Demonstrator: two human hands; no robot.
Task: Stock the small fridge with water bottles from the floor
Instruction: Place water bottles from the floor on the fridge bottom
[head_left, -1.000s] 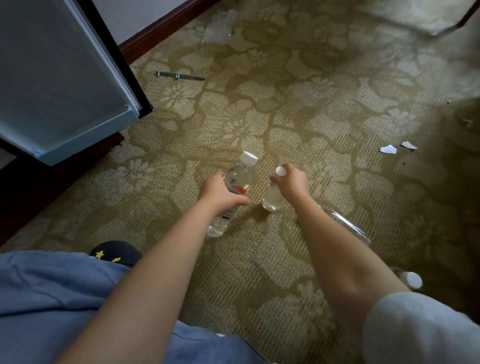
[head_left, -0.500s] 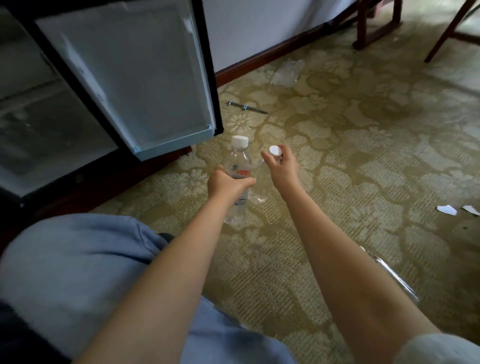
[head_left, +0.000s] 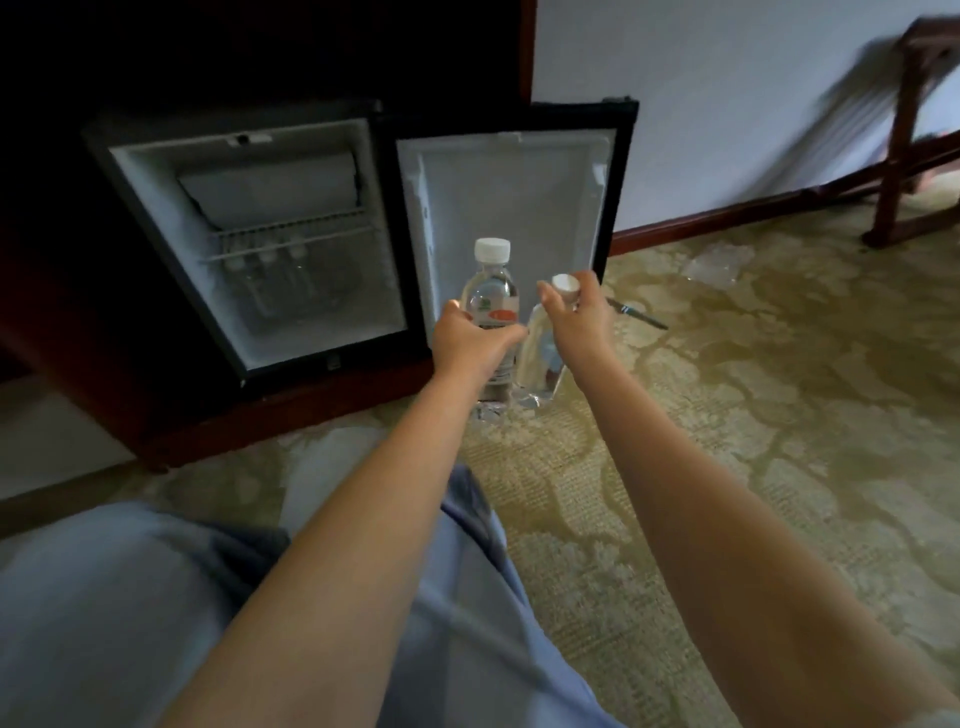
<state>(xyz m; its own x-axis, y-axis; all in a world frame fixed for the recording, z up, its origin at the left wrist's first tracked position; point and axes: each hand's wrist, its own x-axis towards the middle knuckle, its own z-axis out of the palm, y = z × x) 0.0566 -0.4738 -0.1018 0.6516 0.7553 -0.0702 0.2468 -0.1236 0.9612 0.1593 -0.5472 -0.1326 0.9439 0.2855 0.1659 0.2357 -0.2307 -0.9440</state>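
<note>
Patterned olive carpet, pale wall, dark wooden furniture legs

Floor covering: patterned carpet, olive and beige with a floral motif, extending across the right and lower field. Wall: pale, plain, finished at its foot with a dark red-brown wooden skirting board. Dark wooden furniture legs stand at the far right against the wall; blurred. A crumpled sheet of clear plastic lies on the carpet near the skirting. A slim dark pen-like object lies on the carpet nearby, apart from the plastic. Blue-grey trousers fill the lower left.
</note>
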